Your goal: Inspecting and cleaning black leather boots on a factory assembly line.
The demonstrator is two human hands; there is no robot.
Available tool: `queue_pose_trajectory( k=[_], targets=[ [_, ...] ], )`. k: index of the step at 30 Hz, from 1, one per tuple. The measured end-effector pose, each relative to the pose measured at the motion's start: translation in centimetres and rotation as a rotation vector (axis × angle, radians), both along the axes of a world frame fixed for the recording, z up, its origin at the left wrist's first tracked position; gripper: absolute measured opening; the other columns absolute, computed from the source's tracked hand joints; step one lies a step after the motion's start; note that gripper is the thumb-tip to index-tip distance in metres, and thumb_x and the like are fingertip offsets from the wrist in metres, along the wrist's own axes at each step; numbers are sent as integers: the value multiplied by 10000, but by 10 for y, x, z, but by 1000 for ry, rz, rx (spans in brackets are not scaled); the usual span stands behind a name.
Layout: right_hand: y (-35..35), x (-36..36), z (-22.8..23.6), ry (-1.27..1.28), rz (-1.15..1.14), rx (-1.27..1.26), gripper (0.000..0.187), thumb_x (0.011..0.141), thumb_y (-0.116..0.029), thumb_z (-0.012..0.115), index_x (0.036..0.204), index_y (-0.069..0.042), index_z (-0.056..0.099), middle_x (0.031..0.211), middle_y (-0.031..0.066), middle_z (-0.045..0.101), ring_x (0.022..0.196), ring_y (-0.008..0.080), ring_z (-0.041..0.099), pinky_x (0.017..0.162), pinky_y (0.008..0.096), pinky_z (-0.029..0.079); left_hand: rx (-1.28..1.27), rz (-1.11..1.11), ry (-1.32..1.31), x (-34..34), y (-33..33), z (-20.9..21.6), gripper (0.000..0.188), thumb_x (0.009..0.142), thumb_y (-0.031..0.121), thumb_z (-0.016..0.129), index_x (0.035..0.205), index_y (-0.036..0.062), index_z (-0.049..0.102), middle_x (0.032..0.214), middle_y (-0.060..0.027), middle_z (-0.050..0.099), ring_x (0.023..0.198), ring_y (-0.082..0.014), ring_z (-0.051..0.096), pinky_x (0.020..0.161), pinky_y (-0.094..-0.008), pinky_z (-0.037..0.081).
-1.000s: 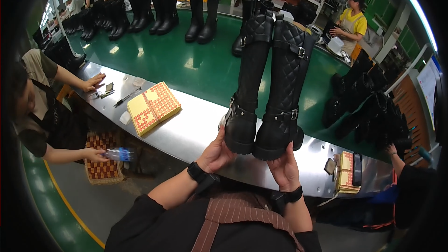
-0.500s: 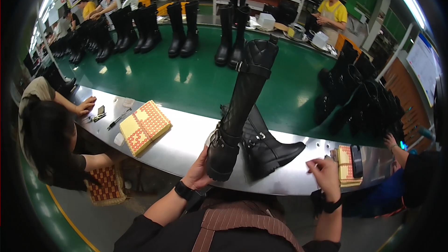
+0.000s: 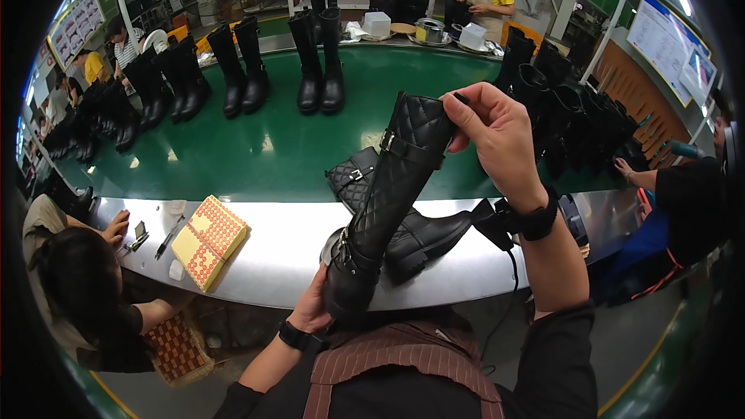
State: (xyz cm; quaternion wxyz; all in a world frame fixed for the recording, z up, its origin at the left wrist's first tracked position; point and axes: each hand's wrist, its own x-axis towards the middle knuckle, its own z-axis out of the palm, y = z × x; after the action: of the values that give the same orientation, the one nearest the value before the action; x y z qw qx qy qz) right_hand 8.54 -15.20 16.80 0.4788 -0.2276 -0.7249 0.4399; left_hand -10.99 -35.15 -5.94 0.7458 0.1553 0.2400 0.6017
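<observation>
Black boot (image 3: 400,178), top in right hand (image 3: 500,136)

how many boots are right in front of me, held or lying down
2: a held boot, left hand at its foot, right hand at its top; a lying boot behind it, partly hidden.

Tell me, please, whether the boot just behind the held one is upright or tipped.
Tipped: that boot lies on its side, its shaft stretched across the table, its treaded sole showing.

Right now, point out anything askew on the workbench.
One quilted black boot lies on its side, partly on the shiny metal strip; that looks odd because tall black boots across the glossy green tabletop stand upright.
</observation>
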Motion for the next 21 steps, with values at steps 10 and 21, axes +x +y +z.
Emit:
queue_pose_trajectory(
  k=[10,21],
  targets=[
    [46,-4,-6,133,-178,-267,471,938,-468,589,698,-63,605,548,-15,526,452,34,458,400,195,331,-39,4,13,2,3,-7,725,940,501,528,1469,64,290,1433,-179,435,1291,-288,481,1100,-458,387],
    [85,52,-56,-468,-396,257,784,761,4,721,1450,-152,382,1318,146,427,680,71,567,680,236,496,-47,26,-166,-4,9,-10,629,990,467,457,1460,73,317,1438,-127,443,1295,-241,476,1096,-417,395]
  ],
)
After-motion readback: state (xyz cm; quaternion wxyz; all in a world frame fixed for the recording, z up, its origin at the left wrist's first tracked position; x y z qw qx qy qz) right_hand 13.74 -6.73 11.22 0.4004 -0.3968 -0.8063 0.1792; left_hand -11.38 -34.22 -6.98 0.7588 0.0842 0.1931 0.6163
